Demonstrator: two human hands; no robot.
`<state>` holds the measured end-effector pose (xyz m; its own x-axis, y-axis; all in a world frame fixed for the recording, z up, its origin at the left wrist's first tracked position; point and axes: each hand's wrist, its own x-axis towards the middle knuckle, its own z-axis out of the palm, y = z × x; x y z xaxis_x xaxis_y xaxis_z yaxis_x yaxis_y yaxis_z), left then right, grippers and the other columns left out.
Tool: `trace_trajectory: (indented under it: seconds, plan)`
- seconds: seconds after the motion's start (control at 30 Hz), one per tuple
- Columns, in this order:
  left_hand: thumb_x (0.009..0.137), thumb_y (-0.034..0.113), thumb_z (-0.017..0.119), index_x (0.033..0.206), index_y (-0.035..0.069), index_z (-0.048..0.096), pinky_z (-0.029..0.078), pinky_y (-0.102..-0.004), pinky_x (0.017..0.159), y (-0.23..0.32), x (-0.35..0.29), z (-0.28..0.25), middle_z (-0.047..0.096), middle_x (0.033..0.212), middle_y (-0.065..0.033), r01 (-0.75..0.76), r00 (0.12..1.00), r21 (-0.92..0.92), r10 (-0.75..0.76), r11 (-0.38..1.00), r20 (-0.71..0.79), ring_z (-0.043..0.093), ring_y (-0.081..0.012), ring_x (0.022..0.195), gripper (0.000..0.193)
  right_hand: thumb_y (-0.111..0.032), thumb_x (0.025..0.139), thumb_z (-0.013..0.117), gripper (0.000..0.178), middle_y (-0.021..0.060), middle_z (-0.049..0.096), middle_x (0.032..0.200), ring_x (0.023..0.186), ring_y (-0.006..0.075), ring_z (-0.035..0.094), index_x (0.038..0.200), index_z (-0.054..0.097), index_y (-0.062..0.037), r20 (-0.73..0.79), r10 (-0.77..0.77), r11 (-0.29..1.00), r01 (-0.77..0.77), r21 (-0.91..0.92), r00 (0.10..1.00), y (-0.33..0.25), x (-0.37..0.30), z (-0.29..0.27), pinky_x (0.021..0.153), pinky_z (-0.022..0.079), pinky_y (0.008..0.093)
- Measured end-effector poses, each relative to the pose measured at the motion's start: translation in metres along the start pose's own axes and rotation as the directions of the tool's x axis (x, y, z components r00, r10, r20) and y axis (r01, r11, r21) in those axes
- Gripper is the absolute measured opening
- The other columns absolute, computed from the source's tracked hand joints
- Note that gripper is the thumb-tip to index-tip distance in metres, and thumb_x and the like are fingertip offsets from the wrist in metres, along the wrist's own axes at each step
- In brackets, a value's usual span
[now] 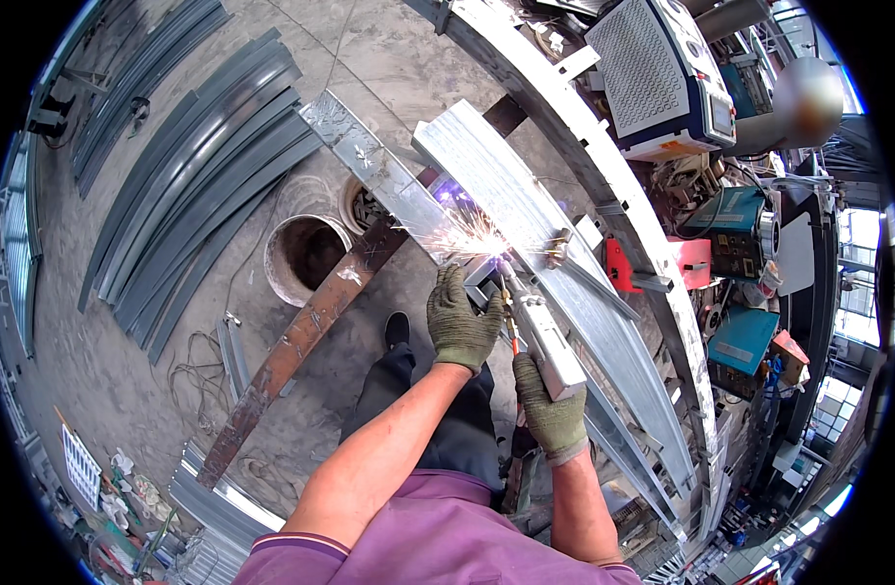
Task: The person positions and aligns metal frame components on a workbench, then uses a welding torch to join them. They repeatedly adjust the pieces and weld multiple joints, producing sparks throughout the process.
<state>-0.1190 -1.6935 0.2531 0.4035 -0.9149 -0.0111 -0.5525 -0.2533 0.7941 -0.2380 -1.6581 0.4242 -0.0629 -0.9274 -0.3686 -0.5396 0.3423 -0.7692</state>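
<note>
In a green-grey work glove, my right hand (550,409) is wrapped round the rear of a white hand-held welding torch (547,336). The torch points away from me, and bright sparks (472,237) spray from its tip. My left hand (460,322), gloved the same way, is closed at a small bent metal piece (481,291) just left of the nozzle; its fingertips are partly hidden. At the glowing spot, a flat galvanized steel strip (374,166) meets a wide galvanized channel (506,185). Glare covers the joint itself.
A rusty steel beam (301,341) runs under the workpieces. Two buckets, one a pale bucket (287,268), stand beside it. Curved grey profiles (204,175) lie on the floor at left. A long curved steel frame (603,146) and a white machine cabinet (642,73) are at right.
</note>
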Motion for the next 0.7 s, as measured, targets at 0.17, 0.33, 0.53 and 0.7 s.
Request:
trace_trajectory:
  seconds: [0.17, 0.33, 0.53, 0.7]
  plan:
    - [0.088, 0.038, 0.082, 0.147, -0.001, 0.049, 0.042, -0.0516, 0.116, 0.0009, 0.0002, -0.0007, 0.058, 0.146, -0.0258, 0.003, 1.0, 0.015, -0.003, 1.0, 0.003, 0.057, -0.0443, 0.134, 0.078, -0.022, 0.098, 0.082, 0.031, 0.0104, 0.076, 0.084, 0.072, 0.0158, 0.071, 0.119, 0.075, -0.0012, 0.034, 0.095, 0.995, -0.095, -0.008, 0.995, -0.0059, -0.0013, -0.0024, 0.066, 0.056, 0.0356]
    - [0.088, 0.038, 0.082, 0.147, -0.001, 0.048, 0.042, -0.0514, 0.116, 0.0005, -0.0011, 0.0014, 0.058, 0.146, -0.0257, 0.018, 1.0, 0.019, -0.018, 1.0, -0.001, 0.056, -0.0441, 0.134, 0.078, -0.023, 0.097, 0.082, 0.032, 0.0112, 0.077, 0.086, 0.075, 0.0173, 0.073, 0.12, 0.075, -0.0015, 0.006, 0.058, 0.998, -0.058, 0.003, 0.998, -0.0029, -0.002, -0.0009, 0.068, 0.057, 0.0364]
    - [0.089, 0.038, 0.081, 0.147, 0.0, 0.049, 0.043, -0.0513, 0.115, 0.0005, -0.0002, -0.0004, 0.058, 0.145, -0.0258, 0.015, 1.0, 0.006, -0.015, 1.0, 0.004, 0.057, -0.0438, 0.134, 0.077, -0.025, 0.097, 0.082, 0.033, 0.0126, 0.077, 0.087, 0.076, 0.0192, 0.074, 0.121, 0.075, -0.0022, 0.009, 0.059, 0.998, -0.059, -0.025, 0.998, -0.0016, -0.0022, -0.0008, 0.069, 0.057, 0.0368]
    - [0.091, 0.04, 0.08, 0.145, -0.002, 0.049, 0.042, -0.0525, 0.115, 0.0022, 0.0009, -0.0001, 0.059, 0.143, -0.0275, 0.024, 1.0, 0.013, -0.024, 1.0, 0.005, 0.057, -0.0447, 0.133, 0.075, -0.026, 0.097, 0.082, 0.034, 0.0129, 0.077, 0.086, 0.075, 0.0194, 0.074, 0.121, 0.075, -0.0024, 0.016, 0.056, 0.997, -0.056, -0.046, 0.998, -0.0034, -0.0039, -0.002, 0.068, 0.057, 0.0371]
